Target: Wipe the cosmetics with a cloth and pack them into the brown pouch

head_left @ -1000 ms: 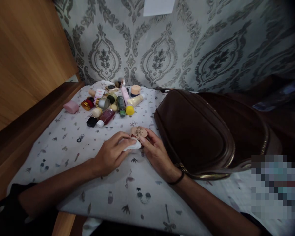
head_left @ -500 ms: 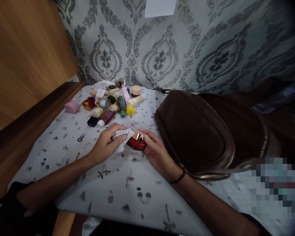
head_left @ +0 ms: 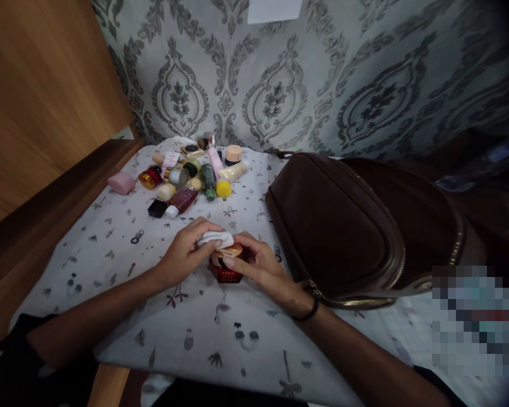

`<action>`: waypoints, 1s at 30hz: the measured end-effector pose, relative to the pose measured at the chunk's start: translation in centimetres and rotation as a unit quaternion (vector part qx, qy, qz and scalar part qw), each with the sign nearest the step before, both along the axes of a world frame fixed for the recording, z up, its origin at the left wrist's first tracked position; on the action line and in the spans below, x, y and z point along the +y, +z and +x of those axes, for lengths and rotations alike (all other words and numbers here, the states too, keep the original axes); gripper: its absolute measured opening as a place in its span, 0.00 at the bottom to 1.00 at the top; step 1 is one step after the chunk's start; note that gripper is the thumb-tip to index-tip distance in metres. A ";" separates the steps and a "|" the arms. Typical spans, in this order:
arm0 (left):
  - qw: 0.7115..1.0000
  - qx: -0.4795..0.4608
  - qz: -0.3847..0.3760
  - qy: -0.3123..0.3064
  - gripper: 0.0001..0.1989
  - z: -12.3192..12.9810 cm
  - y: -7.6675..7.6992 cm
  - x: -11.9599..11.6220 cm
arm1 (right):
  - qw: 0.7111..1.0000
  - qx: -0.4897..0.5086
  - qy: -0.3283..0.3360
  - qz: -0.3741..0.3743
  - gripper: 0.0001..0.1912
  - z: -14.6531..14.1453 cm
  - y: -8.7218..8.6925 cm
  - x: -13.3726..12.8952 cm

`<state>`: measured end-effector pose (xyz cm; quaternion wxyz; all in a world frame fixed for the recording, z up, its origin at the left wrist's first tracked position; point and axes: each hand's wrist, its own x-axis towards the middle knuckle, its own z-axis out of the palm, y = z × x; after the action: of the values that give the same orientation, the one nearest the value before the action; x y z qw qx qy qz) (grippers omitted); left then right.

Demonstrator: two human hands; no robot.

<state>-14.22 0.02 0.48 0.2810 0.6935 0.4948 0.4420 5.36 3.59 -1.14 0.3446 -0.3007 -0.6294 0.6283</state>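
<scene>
A dark red jar (head_left: 229, 273) with a shiny gold-orange lid (head_left: 233, 250) stands upright near the middle of the patterned cloth. My right hand (head_left: 263, 264) grips the lid from the right, thumb in front and fingers behind. Closed on a folded white cloth (head_left: 216, 239), my left hand (head_left: 188, 250) is at the jar's upper left, with the white cloth against the lid. The fingertips hide part of the lid and the jar's left side.
Several cosmetic bottles, tubes and jars, among them a purple bottle (head_left: 184, 200) and a pink case (head_left: 121, 182), lie at the back left. A large brown bag (head_left: 335, 226) fills the right side. A wooden panel (head_left: 46, 85) borders the left; patterned wallpaper (head_left: 275, 85) is behind.
The red jar has gone from tilted between my hands to upright and lower. My right hand has shifted from its side to the lid. The white cloth is more bunched up.
</scene>
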 end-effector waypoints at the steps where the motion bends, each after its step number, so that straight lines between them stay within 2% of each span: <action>1: 1.000 0.001 0.003 0.001 0.09 0.0 0.0 0.0 | 1.000 -0.009 -0.004 0.014 0.18 0.0 0.0 0.0; 3: 1.000 -0.018 -0.008 0.013 0.10 -0.1 -0.1 0.1 | 1.000 -0.006 -0.022 0.012 0.19 -0.1 -0.2 0.0; 8: 0.997 -0.041 -0.044 0.048 0.11 -0.4 -0.1 0.4 | 0.987 0.057 -0.123 -0.088 0.24 -0.5 -1.3 0.1; 10: 0.999 -0.017 -0.028 0.032 0.11 -0.2 -0.1 0.2 | 0.980 0.044 -0.176 -0.082 0.26 -0.6 -1.6 0.3; 12: 1.000 0.019 0.001 0.012 0.10 0.0 0.0 0.0 | 0.979 0.003 -0.202 -0.035 0.26 -0.5 -1.5 0.3; 16: 0.998 0.051 0.033 0.016 0.09 -0.1 0.0 -0.1 | 0.984 -0.055 -0.153 0.070 0.25 0.1 -0.9 0.1; 20: 0.998 0.051 0.021 0.031 0.09 -0.6 0.0 0.2 | 0.990 -0.055 -0.089 0.100 0.26 0.4 -0.6 0.0; 26: 0.997 0.060 0.043 0.034 0.09 -0.6 -0.1 0.3 | 0.965 -0.106 -0.061 0.231 0.25 0.5 -0.7 -0.2; 30: 0.997 0.052 0.038 0.029 0.08 -0.3 -0.1 0.1 | 0.954 -0.123 -0.025 0.273 0.29 0.5 -0.6 -0.2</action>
<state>-14.50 0.14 0.39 0.2153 0.7111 0.5115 0.4317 5.88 3.38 -1.74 0.3489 -0.2860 -0.8067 0.3818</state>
